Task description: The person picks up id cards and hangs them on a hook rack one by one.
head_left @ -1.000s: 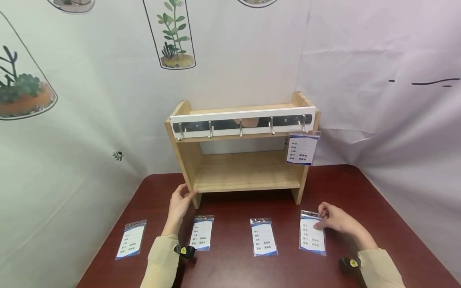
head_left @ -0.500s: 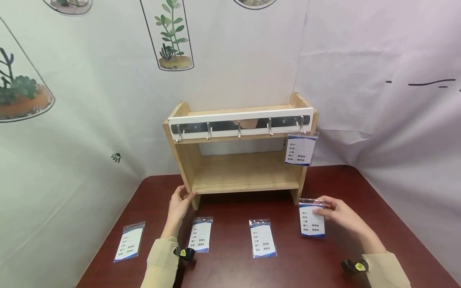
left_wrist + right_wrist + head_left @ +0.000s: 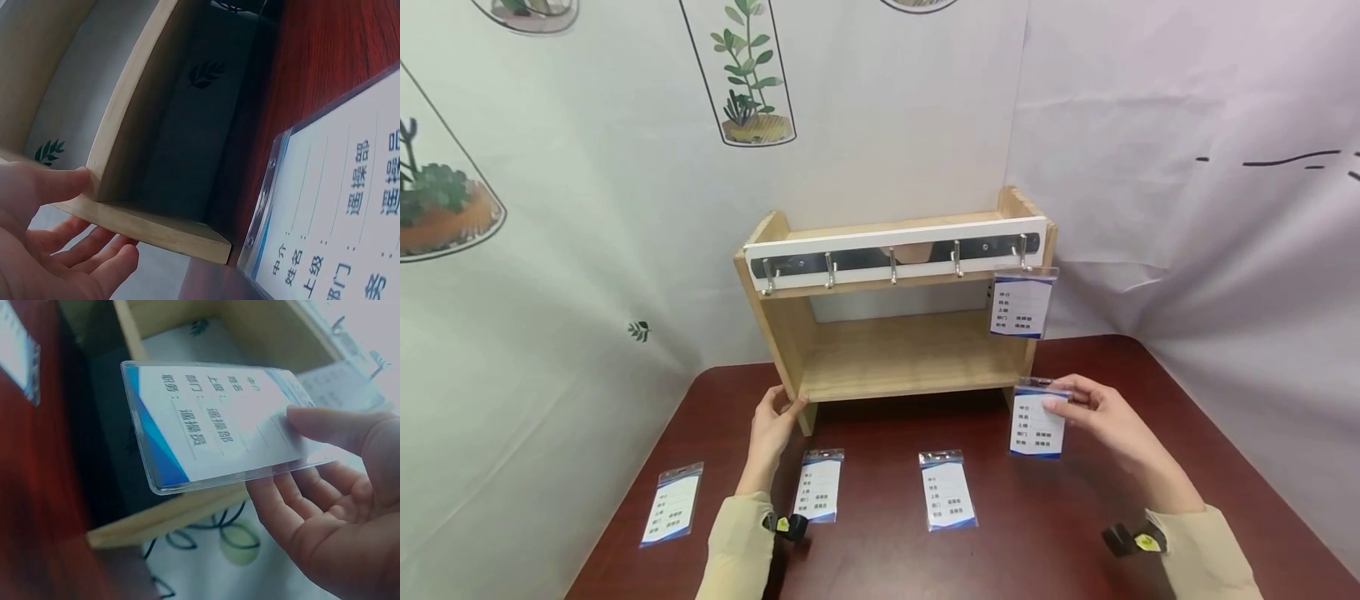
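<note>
This looks like a small staged work corner; the kind of building cannot be told. Creased white sheeting printed with plants surrounds the far, left and right sides. A dark red bench carries a wooden shelf with metal hooks, and office-style name cards lie on the near side. Small cameras sit at both wrists.

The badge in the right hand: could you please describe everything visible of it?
The badge is a white card with dark print, thin lines and blue edging at both ends, encased in clear, plastic-looking material. It is held in the air in front of the shelf, below the hanging badge, print side showing. The right hand pinches it near its top end.
</note>
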Demonstrator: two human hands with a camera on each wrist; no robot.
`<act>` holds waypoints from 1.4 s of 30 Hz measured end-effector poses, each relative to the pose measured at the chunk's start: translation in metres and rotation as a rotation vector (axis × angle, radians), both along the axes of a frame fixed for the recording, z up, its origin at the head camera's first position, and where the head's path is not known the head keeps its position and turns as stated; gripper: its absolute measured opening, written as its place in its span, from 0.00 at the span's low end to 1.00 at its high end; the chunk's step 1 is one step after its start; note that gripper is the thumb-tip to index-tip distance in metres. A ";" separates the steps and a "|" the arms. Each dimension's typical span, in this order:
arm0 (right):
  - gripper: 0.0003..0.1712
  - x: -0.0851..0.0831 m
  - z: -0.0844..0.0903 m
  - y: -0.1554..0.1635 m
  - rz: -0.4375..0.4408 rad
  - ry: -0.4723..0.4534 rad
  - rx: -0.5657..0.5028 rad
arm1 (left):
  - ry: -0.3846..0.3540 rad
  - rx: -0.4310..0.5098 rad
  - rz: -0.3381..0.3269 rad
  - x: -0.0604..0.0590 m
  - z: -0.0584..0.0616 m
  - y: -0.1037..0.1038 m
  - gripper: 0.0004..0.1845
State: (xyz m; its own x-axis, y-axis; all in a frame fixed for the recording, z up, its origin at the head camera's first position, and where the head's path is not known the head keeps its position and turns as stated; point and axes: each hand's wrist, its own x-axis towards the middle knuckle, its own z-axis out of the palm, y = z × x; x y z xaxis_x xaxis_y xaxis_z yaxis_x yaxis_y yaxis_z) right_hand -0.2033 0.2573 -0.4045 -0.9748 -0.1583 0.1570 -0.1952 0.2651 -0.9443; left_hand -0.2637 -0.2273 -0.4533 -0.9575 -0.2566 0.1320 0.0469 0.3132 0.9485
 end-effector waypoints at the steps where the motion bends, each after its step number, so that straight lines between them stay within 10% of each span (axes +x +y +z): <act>1: 0.19 0.000 0.003 -0.002 -0.001 0.013 -0.013 | 0.001 0.008 0.005 0.000 0.000 0.000 0.25; 23: 0.14 0.015 0.117 -0.045 0.090 0.296 -0.419 | 0.017 0.016 0.026 0.004 -0.014 0.002 0.27; 42: 0.06 -0.020 0.137 -0.101 0.031 0.175 -0.535 | 0.060 0.041 0.031 -0.001 -0.008 0.003 0.25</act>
